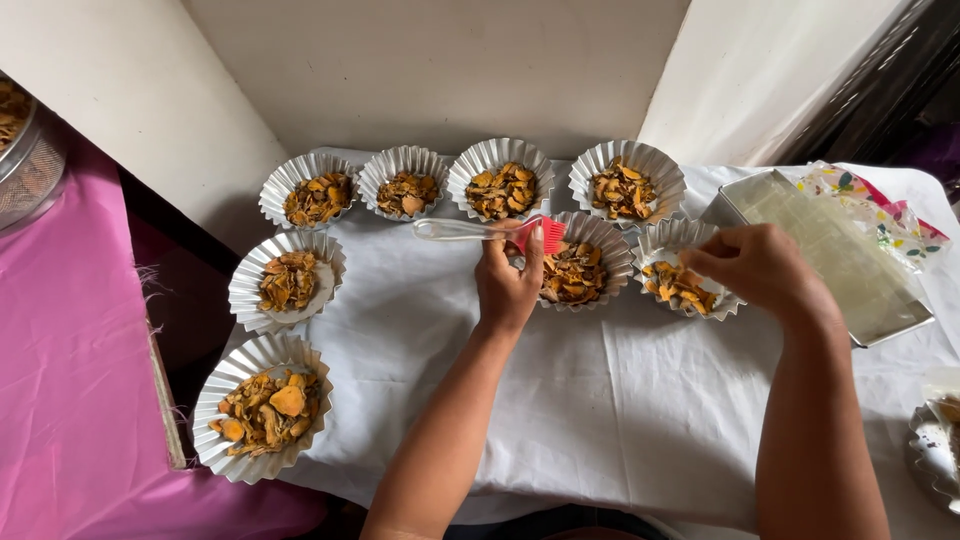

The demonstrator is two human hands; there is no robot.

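We note the pastry brush (490, 231) lying crosswise above the white cloth, its clear handle pointing toward the left and its red bristles (549, 234) at the rim of the middle foil cup (610, 245). The left hand (508, 282) has its fingers closed around the brush near the bristle end. We judge the brush light and stiff in the handle, soft at the bristles, possibly slick on the clear plastic; the grip close to the head looks the surest place to hold it. The right hand (762, 268) rests at the near edge of the neighbouring foil cup (672, 240), fingers drawn together in a pinch on its rim or contents; we cannot tell which. These fluted foil cups appear thin and easily crushed, each carrying dried orange-brown slices (573, 274). Six more filled cups (263, 410) curve round to the left. A metal tray (880, 320) sits to the right, beside a flowered wrapper (880, 212). The white tablecloth (620, 410) covers the table, with pink cloth (70, 370) at the left and pale walls (430, 60) behind.
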